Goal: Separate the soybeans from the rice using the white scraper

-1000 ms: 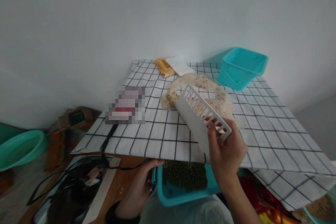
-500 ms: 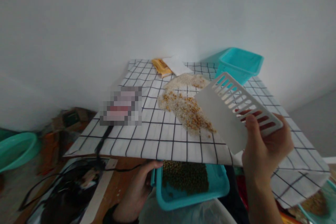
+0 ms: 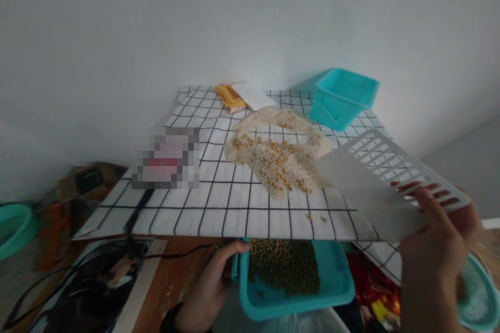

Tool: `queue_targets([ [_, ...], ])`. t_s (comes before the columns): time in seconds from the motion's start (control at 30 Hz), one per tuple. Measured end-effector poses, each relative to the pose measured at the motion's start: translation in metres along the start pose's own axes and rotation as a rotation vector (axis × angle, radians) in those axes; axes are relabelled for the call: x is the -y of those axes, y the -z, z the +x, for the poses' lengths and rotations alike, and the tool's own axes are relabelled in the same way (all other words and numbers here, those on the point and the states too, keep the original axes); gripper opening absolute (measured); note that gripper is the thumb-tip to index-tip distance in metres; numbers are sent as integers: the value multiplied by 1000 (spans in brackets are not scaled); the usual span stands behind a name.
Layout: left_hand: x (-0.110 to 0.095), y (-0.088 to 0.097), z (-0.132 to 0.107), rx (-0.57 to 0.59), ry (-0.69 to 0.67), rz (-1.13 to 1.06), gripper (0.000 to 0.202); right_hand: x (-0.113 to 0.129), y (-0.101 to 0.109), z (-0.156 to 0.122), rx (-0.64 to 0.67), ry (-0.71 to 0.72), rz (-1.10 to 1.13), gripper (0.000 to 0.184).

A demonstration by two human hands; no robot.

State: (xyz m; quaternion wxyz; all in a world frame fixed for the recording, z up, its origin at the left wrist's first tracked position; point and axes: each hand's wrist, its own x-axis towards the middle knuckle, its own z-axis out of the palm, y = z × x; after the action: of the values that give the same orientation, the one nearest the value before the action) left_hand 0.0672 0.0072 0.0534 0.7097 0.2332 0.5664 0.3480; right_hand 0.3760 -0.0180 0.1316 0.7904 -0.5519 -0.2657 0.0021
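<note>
My right hand (image 3: 445,239) grips a white plastic panel (image 3: 363,187) by its slotted edge. The panel's far edge is at the right side of a mixed pile of pale grains and yellow beans (image 3: 273,164) on the table. Below the table's front edge, my left hand (image 3: 214,281) holds a teal tub (image 3: 336,276) by its left rim, thumb on top. Inside the tub lie yellowish and dark green beans (image 3: 289,268); its far side is hidden under the tabletop.
A checked cloth (image 3: 195,221) covers the table. At the back stand a teal bin (image 3: 344,99), a yellow packet (image 3: 229,98) and a white sheet (image 3: 254,95). A blurred-out device (image 3: 167,158) with a black cable lies left. A round basin (image 3: 480,296) is low on the right.
My right hand has moved right and slightly down with the panel, uncovering more of the pile's right side. A few loose bits now lie near the table's front edge. The view has shifted slightly.
</note>
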Motion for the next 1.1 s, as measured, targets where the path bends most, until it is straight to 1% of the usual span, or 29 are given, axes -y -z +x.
queue_targets([
  [0.1, 3, -4, -1, -1, 6, -41, 5, 3, 19, 2, 67, -82, -18, 20],
  [0.23, 7, -7, 0, 1, 70, -28, 8, 5, 40, 2, 181, -187, -68, 21],
  [0.33, 8, -9, 2, 14, 63, -69, 7, 6, 51, 2, 241, -244, -120, 22],
  [0.4, 6, -10, 2, 18, 74, -91, 6, 8, 54, 2, 289, -311, -146, 25],
  [0.47, 3, -12, 2, 16, 94, -92, 7, 10, 53, 1, 336, -356, -152, 27],
  [0.53, 0, -12, 0, 6, 89, -82, 8, 12, 50, 0, 351, -349, -144, 27],
  [0.57, -1, -11, -1, -4, 78, -78, 9, 12, 48, 0, 340, -338, -136, 27],
  [0.63, -2, -10, -3, -21, 68, -78, 10, 9, 43, 0, 277, -321, -118, 28],
  [0.73, 1, -5, -2, -13, 71, -97, 6, 5, 38, 2, 196, -313, -113, 27],
  [0.83, 3, -1, 1, 18, 74, -102, 6, 1, 35, 4, 188, -290, -95, 21],
  [1.0, 0, -4, 1, -6, 36, -51, 10, -5, 24, 7, 125, -232, -12, 21],
  [1.1, -2, -6, 0, -19, 35, -52, 10, -8, 13, 4, 189, -230, -12, 20],
])
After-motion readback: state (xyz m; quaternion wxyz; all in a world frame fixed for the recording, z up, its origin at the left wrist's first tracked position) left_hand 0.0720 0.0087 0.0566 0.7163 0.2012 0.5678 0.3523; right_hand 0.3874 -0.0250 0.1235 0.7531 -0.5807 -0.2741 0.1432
